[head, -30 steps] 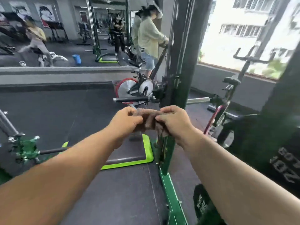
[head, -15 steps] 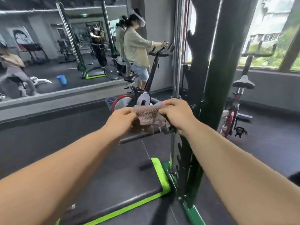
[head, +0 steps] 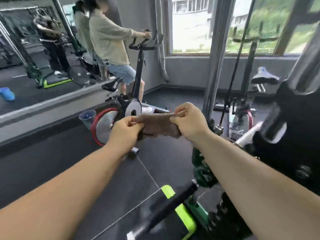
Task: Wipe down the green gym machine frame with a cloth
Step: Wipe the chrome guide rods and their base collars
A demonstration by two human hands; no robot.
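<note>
Brown terry cloth [head: 158, 124] hung stretched in mid-air between both hands, the left hand [head: 125, 130] pinching its left edge and the right hand [head: 187, 121] pinching its right. The green machine frame [head: 201, 168] stood below the right forearm, apart from the cloth. An exercise bike [head: 119, 115] stood beyond.

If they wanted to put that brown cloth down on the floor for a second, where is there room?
The dark floor left of the lime-edged platform, below the mirror ledge. It is crowded rightward: green frame, weight plates, bikes.
</note>
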